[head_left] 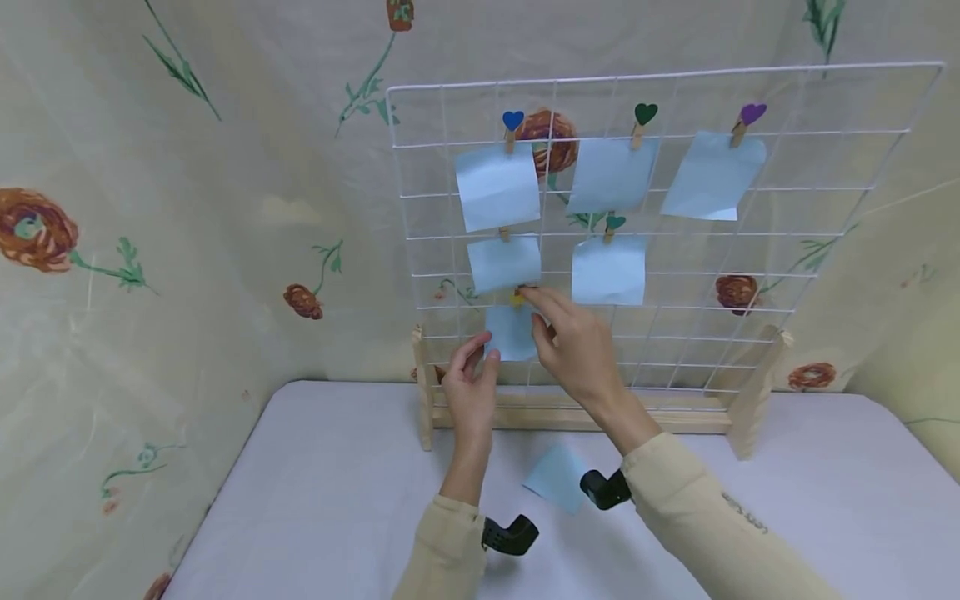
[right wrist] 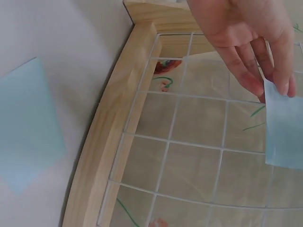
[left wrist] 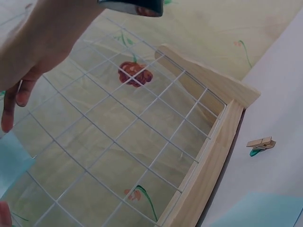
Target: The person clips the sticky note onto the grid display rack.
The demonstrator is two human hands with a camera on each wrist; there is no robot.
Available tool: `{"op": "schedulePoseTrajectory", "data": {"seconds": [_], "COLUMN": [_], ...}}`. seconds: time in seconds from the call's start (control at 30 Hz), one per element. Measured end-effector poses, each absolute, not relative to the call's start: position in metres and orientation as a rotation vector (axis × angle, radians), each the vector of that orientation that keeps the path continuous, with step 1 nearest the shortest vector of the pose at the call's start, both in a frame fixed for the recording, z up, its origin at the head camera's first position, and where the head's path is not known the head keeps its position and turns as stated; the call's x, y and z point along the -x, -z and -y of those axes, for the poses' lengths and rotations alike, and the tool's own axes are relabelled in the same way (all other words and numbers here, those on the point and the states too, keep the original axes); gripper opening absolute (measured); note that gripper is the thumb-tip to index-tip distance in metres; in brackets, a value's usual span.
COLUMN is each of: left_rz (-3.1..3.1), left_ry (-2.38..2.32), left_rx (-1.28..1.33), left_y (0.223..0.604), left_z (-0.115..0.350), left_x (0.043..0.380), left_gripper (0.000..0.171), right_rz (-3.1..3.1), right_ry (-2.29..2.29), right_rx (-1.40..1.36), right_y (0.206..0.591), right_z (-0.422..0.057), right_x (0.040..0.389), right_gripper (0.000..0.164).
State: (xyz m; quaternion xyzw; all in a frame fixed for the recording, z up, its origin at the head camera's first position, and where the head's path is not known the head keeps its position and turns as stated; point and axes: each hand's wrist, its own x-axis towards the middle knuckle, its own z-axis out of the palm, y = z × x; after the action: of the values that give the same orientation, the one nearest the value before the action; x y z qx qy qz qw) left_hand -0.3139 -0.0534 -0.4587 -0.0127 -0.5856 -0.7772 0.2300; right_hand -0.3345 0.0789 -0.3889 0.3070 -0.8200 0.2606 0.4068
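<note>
A blue sheet of paper [head_left: 510, 333] hangs lowest on the left of a white wire grid [head_left: 675, 317], with a yellow-topped clothespin [head_left: 517, 297] at its upper edge. My left hand [head_left: 471, 390] pinches this sheet near its lower left; the right wrist view shows thumb and fingers on the paper's corner [right wrist: 286, 127]. From the right, my right hand [head_left: 581, 346] reaches in and holds the clothespin with its fingertips. In the left wrist view the right hand [left wrist: 42, 42] is seen from the side, and the clothespin is out of sight.
Other blue sheets [head_left: 498, 187] hang above from heart-topped clothespins [head_left: 637, 125]. The grid stands in a wooden base [head_left: 540, 414] on a white table [head_left: 322, 483]. A loose blue sheet [head_left: 557, 477] and a green-heart clothespin [left wrist: 261, 143] lie on the table.
</note>
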Motion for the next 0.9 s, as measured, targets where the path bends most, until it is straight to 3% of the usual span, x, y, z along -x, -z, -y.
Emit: {"op": "schedulePoseTrajectory", "data": {"seconds": [0.43, 0.9], "left_rz": [1.663, 1.687], "left_ry": [2.053, 2.077], "left_rx": [0.019, 0.007], "left_y": [0.475, 0.474], "left_z": [0.055, 0.05], "left_x": [0.32, 0.321], "left_gripper": [0.02, 0.014], "right_rz": [2.178, 2.365], "right_ry": [-0.787, -1.008], "right_rx": [-0.768, -0.486], "right_y": [0.426, 0.496], "right_z": [-0.102, -0.154], "right_x": [0.32, 0.288], "right_gripper": [0.004, 0.008]}}
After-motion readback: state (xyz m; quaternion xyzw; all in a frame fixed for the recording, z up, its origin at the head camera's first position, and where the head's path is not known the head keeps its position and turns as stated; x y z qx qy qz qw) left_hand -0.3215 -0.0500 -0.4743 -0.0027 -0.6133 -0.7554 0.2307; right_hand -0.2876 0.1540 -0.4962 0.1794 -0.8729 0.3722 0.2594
